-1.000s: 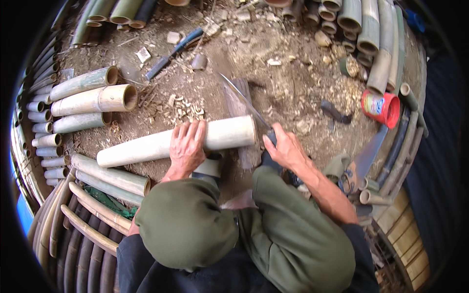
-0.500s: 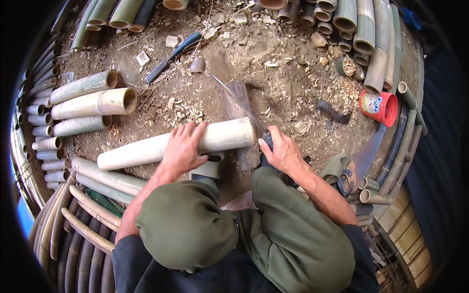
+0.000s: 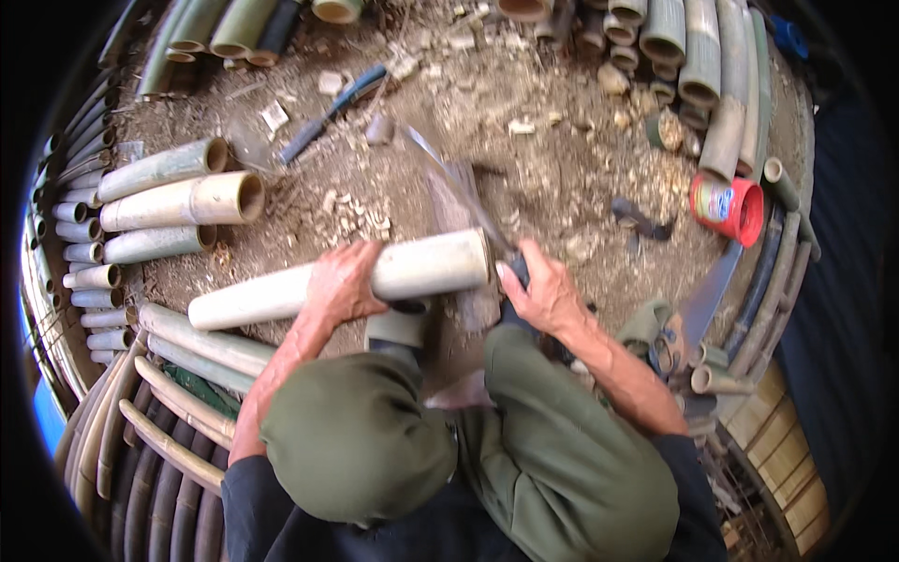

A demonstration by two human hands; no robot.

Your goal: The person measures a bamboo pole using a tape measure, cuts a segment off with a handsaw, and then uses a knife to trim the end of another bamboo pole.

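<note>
A pale, scraped bamboo section [image 3: 431,265] lies slanted across in front of me, its hollow end toward the right. My left hand [image 3: 345,279] is closed around the middle of it from above. A long knife with a narrow blade [image 3: 456,180] is in my right hand [image 3: 543,290], which is closed on the dark handle [image 3: 517,269]. The blade points up and to the left, passing close by the bamboo's right end; I cannot tell whether it touches. Beneath that end lies a wooden block [image 3: 478,304] on the ground.
Bamboo sections [image 3: 183,200] lie at the left, and more are stacked at the far right [image 3: 700,56]. A red tub [image 3: 740,211], a handsaw [image 3: 704,295] and a dark-handled tool [image 3: 641,217] are to the right. A blue-and-black tool [image 3: 330,114] lies ahead among wood chips.
My left hand's fingers have drawn in closer around the bamboo. The knife blade has swung slightly and is blurred. My right hand stays beside the bamboo's end.
</note>
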